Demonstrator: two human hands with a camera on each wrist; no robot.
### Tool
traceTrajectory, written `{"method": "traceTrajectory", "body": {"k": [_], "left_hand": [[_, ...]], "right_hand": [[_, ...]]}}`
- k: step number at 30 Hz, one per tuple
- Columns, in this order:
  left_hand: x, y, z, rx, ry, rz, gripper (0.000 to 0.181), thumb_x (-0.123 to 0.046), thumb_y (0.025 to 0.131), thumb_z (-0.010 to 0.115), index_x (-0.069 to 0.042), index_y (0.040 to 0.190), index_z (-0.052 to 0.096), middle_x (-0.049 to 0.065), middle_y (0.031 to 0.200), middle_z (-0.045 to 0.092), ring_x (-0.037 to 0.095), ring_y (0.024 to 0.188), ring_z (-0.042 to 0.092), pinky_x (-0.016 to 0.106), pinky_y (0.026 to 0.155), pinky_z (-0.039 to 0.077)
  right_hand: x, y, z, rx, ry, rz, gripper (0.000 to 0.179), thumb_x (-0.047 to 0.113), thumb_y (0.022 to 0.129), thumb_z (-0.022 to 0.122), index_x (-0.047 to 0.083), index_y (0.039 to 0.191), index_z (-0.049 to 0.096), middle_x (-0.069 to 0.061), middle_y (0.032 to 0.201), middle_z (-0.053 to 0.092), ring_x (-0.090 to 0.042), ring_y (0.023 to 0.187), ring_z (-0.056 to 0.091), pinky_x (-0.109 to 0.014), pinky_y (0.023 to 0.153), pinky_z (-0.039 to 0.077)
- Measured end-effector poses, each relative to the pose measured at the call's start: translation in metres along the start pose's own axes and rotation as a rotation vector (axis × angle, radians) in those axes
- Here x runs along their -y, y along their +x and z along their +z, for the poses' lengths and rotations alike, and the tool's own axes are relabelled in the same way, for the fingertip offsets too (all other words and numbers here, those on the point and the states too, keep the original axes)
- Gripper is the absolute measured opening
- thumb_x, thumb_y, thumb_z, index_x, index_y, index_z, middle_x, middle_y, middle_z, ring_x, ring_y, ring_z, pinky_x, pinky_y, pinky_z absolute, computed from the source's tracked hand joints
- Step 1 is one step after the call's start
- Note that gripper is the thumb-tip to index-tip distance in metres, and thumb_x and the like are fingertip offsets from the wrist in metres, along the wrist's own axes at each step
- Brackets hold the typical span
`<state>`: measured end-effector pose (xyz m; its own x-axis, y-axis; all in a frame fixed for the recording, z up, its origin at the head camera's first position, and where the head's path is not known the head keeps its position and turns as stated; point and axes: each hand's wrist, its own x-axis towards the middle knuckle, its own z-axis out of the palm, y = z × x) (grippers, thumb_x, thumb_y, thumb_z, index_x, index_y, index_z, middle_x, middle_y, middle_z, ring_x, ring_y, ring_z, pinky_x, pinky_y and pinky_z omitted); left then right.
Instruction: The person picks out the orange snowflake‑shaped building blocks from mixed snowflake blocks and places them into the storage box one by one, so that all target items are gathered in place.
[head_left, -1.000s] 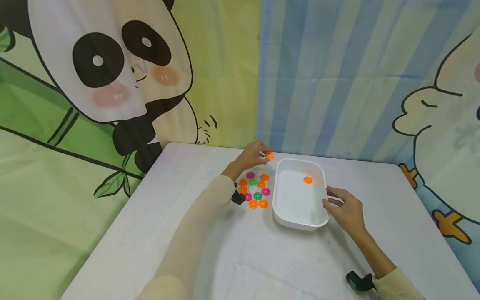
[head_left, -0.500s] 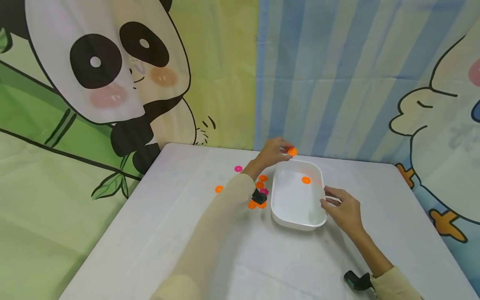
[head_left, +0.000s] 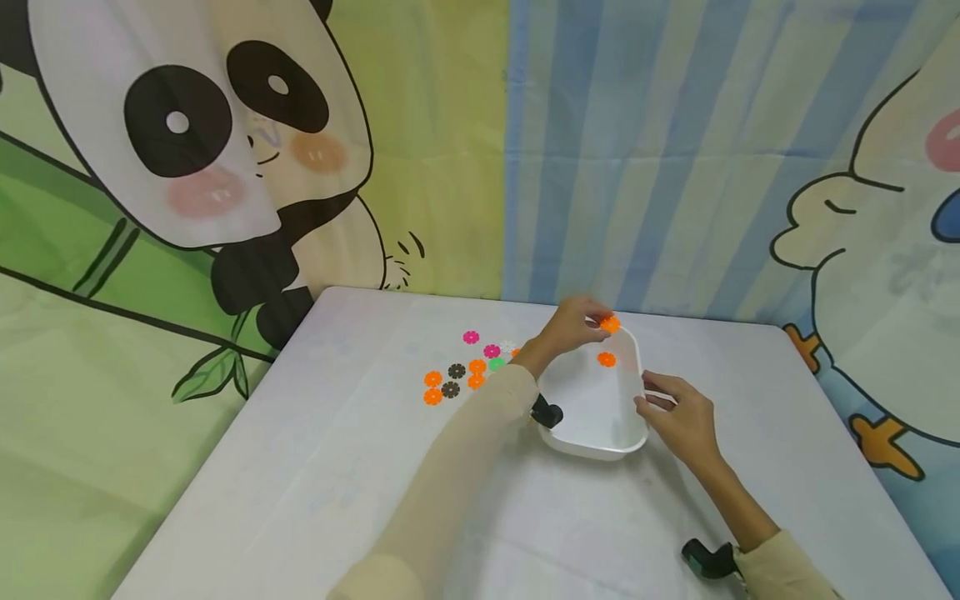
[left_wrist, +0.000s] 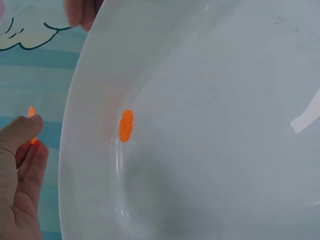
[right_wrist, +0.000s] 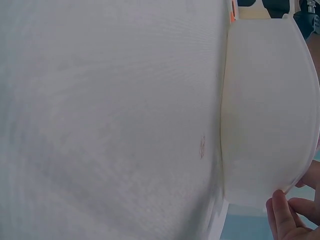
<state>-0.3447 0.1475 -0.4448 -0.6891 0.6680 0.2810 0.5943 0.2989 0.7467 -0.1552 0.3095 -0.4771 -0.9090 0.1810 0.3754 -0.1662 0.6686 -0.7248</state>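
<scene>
Printed backdrop (head_left: 420, 125) with a panda and blue stripes, standing behind a white table (head_left: 300, 475). The left arm (head_left: 442, 475), in a pale sleeve, extends diagonally forward and to the right, its wrist crossing the left side of a white rectangular container (head_left: 600, 412). The right arm (head_left: 742, 504), bare beyond its cuff, slants forward and to the left from the near right corner of the view. The right hand (head_left: 686, 417) holds the container's right rim, its grip narrowed on the edge between thumb and fingers. The left hand (head_left: 570, 325) is raised at the container's far end; its grip is a narrow pinch, thumb against fingers, on an orange flower-shaped disc (head_left: 610, 324), which the left wrist view shows edge-on. A black wrist device (head_left: 547, 412) sits on the left wrist. A second orange disc (head_left: 606, 359) lies inside the container, near its far right corner. Magenta discs (head_left: 471, 337), dark discs (head_left: 453, 380), further orange discs (head_left: 432, 387) and a green disc (head_left: 497, 364) lie left of the container, partly hidden by the left arm.
</scene>
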Motion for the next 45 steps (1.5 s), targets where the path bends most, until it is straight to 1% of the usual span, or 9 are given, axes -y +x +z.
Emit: {"method": "traceTrajectory", "body": {"k": [4,6,11,13,18,21,28,38,45], "left_hand": [[0.006,-0.002,0.008,0.112,0.104,-0.014,0.034,-0.013,0.086,0.075,-0.007,0.119,0.07,-0.002,0.103,0.059,0.005,0.091,0.058,0.008,0.078,0.046],[0.009,-0.003,0.011,0.157,0.157,-0.005,0.034,-0.015,0.086,0.075,-0.008,0.119,0.07,-0.002,0.103,0.06,0.006,0.091,0.057,0.007,0.078,0.045],[0.013,-0.003,0.017,0.234,0.223,-0.002,0.031,-0.015,0.085,0.076,-0.01,0.116,0.071,-0.004,0.101,0.063,0.005,0.09,0.057,0.008,0.078,0.044],[0.014,-0.003,0.017,0.267,0.235,-0.013,0.03,-0.014,0.084,0.077,-0.009,0.113,0.072,-0.003,0.1,0.064,0.006,0.089,0.058,0.008,0.077,0.045],[0.014,-0.003,0.02,0.336,0.307,0.017,0.029,-0.015,0.081,0.081,-0.008,0.109,0.075,-0.001,0.095,0.065,0.009,0.084,0.058,0.01,0.075,0.045],[0.015,-0.001,0.022,0.355,0.342,0.044,0.03,-0.017,0.081,0.081,-0.008,0.108,0.075,-0.001,0.093,0.065,0.009,0.084,0.057,0.01,0.075,0.044],[0.018,0.0,0.028,0.381,0.358,0.041,0.033,-0.017,0.081,0.081,-0.007,0.112,0.074,-0.001,0.094,0.065,0.008,0.084,0.058,0.009,0.075,0.044],[0.016,0.0,0.028,0.402,0.391,0.044,0.031,-0.018,0.081,0.081,-0.008,0.11,0.074,-0.001,0.093,0.065,0.01,0.084,0.058,0.01,0.076,0.043],[0.02,0.003,0.033,0.412,0.387,0.057,0.032,-0.019,0.08,0.082,-0.008,0.11,0.075,-0.002,0.092,0.064,0.008,0.083,0.058,0.009,0.074,0.044]], "right_hand": [[0.001,0.0,0.0,-0.002,0.004,0.0,0.044,0.0,0.081,0.075,-0.007,0.123,0.063,-0.02,0.118,0.063,-0.035,0.099,0.068,-0.013,0.075,0.05],[0.001,0.0,0.0,-0.005,0.013,-0.006,0.044,0.0,0.081,0.075,-0.007,0.123,0.063,-0.02,0.117,0.063,-0.035,0.099,0.068,-0.012,0.075,0.05],[0.001,0.001,0.0,-0.007,0.046,-0.02,0.044,-0.002,0.08,0.076,-0.007,0.122,0.063,-0.02,0.117,0.063,-0.034,0.098,0.068,-0.009,0.074,0.048],[0.001,0.001,0.0,-0.004,0.057,-0.024,0.045,-0.002,0.08,0.076,-0.007,0.122,0.063,-0.019,0.117,0.063,-0.034,0.098,0.068,-0.009,0.074,0.048],[0.002,0.002,0.0,-0.005,0.054,-0.027,0.045,-0.003,0.079,0.076,-0.006,0.122,0.063,-0.019,0.118,0.063,-0.032,0.099,0.068,-0.01,0.076,0.049],[0.003,0.002,0.0,-0.005,0.033,-0.019,0.045,-0.001,0.08,0.077,-0.005,0.123,0.063,-0.018,0.119,0.063,-0.032,0.1,0.067,-0.012,0.077,0.049],[0.004,0.003,-0.001,0.008,0.023,0.004,0.045,0.001,0.081,0.076,-0.004,0.124,0.063,-0.017,0.12,0.063,-0.032,0.103,0.067,-0.016,0.078,0.05],[0.003,0.003,-0.002,0.006,0.038,0.0,0.045,0.002,0.081,0.076,-0.005,0.124,0.063,-0.017,0.121,0.063,-0.032,0.105,0.065,-0.018,0.079,0.05],[0.002,0.001,-0.003,0.004,0.034,0.012,0.046,0.004,0.082,0.077,-0.003,0.125,0.063,-0.016,0.123,0.062,-0.032,0.106,0.065,-0.018,0.079,0.05]]}}
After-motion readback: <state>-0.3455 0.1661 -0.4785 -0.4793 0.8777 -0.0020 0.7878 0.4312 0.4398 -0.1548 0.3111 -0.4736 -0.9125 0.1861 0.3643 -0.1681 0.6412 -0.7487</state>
